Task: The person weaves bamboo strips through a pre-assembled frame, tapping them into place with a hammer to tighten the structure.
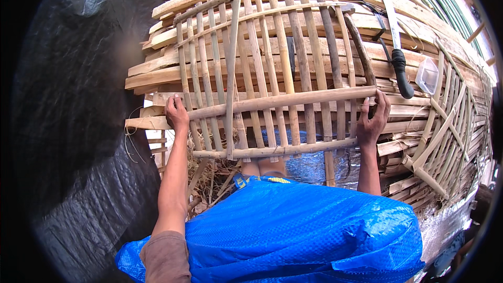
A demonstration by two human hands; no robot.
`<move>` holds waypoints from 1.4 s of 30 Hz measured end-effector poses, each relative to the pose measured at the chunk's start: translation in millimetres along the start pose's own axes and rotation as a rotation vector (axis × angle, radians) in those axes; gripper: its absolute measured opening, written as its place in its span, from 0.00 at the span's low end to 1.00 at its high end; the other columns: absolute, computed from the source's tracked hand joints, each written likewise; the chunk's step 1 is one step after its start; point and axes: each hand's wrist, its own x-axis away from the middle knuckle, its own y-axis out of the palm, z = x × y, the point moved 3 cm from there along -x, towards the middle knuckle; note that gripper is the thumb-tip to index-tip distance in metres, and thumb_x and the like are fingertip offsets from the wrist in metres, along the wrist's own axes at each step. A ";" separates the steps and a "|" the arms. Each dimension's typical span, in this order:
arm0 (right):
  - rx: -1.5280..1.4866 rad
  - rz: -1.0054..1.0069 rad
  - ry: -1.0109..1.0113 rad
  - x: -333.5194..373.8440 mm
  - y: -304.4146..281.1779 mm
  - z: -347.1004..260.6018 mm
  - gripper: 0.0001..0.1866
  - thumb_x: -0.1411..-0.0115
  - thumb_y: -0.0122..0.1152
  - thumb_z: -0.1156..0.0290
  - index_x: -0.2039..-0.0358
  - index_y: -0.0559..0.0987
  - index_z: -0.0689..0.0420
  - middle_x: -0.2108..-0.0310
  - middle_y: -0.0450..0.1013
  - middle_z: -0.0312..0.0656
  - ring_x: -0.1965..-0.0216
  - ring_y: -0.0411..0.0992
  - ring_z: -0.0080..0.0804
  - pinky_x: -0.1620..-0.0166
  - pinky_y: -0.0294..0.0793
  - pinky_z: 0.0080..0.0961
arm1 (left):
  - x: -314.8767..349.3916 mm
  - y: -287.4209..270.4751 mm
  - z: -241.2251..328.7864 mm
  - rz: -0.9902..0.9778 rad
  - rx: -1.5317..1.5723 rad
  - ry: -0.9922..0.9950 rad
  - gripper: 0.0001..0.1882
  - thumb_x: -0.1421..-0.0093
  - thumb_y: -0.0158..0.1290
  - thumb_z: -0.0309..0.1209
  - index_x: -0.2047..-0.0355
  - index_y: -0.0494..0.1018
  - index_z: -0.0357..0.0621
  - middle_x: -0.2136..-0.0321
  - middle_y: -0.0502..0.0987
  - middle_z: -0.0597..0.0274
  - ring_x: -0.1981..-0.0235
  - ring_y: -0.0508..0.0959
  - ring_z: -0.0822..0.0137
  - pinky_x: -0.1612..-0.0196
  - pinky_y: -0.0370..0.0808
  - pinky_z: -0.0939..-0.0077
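Observation:
A bamboo lattice panel made of several upright slats lies before me on stacked split bamboo. Across it runs a thicker round bamboo pole, roughly level, sloping up a little to the right. My left hand is closed at the pole's left end, thumb on top. At the opposite end my right hand has its fingers curled around the tip. A flat bamboo strip lies lengthwise over the panel, left of its middle, and passes over the pole. The undersides of both grips are hidden.
To the right lie a hammer, a long knife with a black-wrapped handle, a clear plastic tub and another bamboo lattice. Black sheeting hangs at the left. Blue tarp covers my lap.

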 end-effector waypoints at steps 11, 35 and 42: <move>-0.013 0.008 -0.004 0.3 0.7 1.0 0.20 0.34 0.55 0.69 0.43 0.71 0.62 0.46 0.68 0.51 0.42 0.67 0.47 0.39 0.64 0.41 | 1.5 -3.4 5.2 -0.002 -0.015 -0.030 0.19 0.32 0.45 0.40 0.70 0.73 0.36 0.72 0.76 0.43 0.67 0.74 0.40 0.62 0.68 0.52; -0.009 0.005 -0.001 0.0 1.2 -0.8 0.20 0.34 0.55 0.69 0.44 0.71 0.62 0.46 0.68 0.51 0.42 0.66 0.47 0.39 0.63 0.40 | 0.1 -4.5 7.5 0.012 -0.016 -0.008 0.19 0.32 0.45 0.38 0.71 0.73 0.35 0.73 0.76 0.43 0.68 0.74 0.41 0.62 0.68 0.52; -0.001 0.005 0.007 0.9 0.9 0.0 0.20 0.34 0.55 0.68 0.44 0.72 0.62 0.46 0.68 0.51 0.42 0.66 0.46 0.39 0.64 0.40 | 0.2 -5.7 10.2 -0.008 -0.013 -0.026 0.19 0.31 0.44 0.38 0.72 0.74 0.35 0.72 0.77 0.44 0.67 0.75 0.42 0.61 0.68 0.53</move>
